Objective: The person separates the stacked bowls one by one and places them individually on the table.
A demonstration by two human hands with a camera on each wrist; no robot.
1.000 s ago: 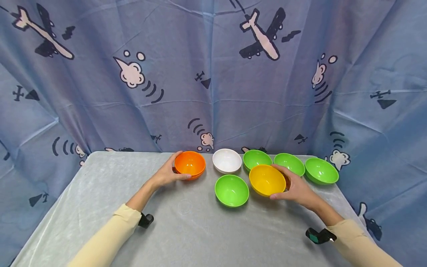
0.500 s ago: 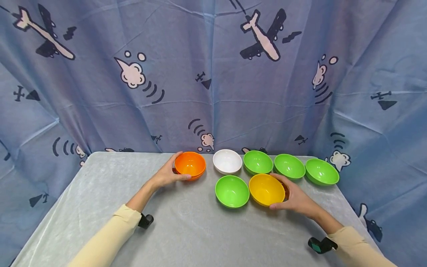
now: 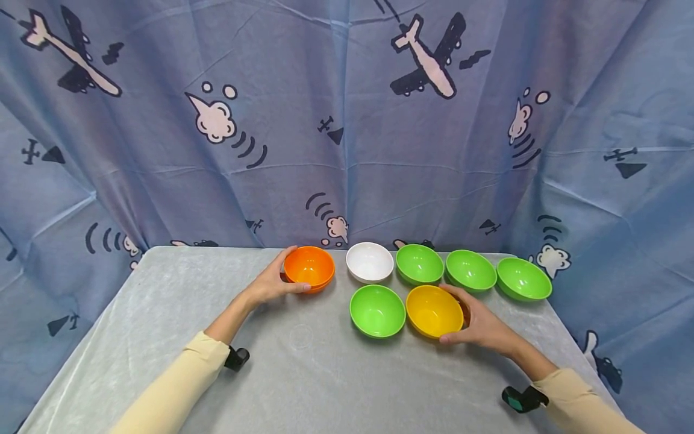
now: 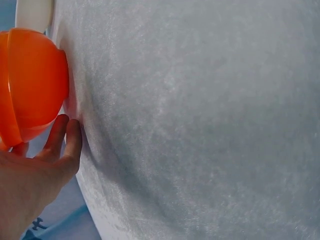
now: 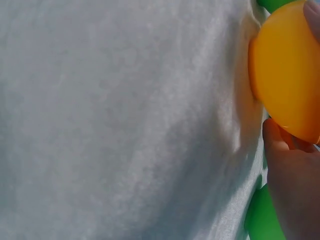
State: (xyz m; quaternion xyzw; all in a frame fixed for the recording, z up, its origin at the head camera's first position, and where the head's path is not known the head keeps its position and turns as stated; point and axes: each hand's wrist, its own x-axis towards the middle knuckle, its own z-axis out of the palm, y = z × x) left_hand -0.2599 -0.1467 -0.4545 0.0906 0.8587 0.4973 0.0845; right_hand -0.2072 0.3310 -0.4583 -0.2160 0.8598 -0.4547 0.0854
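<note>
Two nested orange bowls (image 3: 309,266) stand at the back of the table, and my left hand (image 3: 271,282) holds them by the side, thumb at the front. In the left wrist view the orange bowls (image 4: 35,85) show a rim line where one sits in the other. My right hand (image 3: 482,319) grips a yellow bowl (image 3: 434,310) at its right side. The right wrist view has this yellow bowl (image 5: 287,70) with its base at the cloth. Just left of it sits a green bowl (image 3: 377,311). A white bowl (image 3: 370,263) stands right of the orange ones.
Along the back edge, right of the white bowl, is a row of green bowls: one (image 3: 420,264), a second (image 3: 470,270) and a third (image 3: 523,279). A grey cloth covers the table (image 3: 303,386). Behind hangs a blue curtain (image 3: 282,120) with printed planes.
The yellow bowl in my right hand has come down and toward me, onto the table beside the front green bowl. My left hand and the orange bowls have stayed put.
</note>
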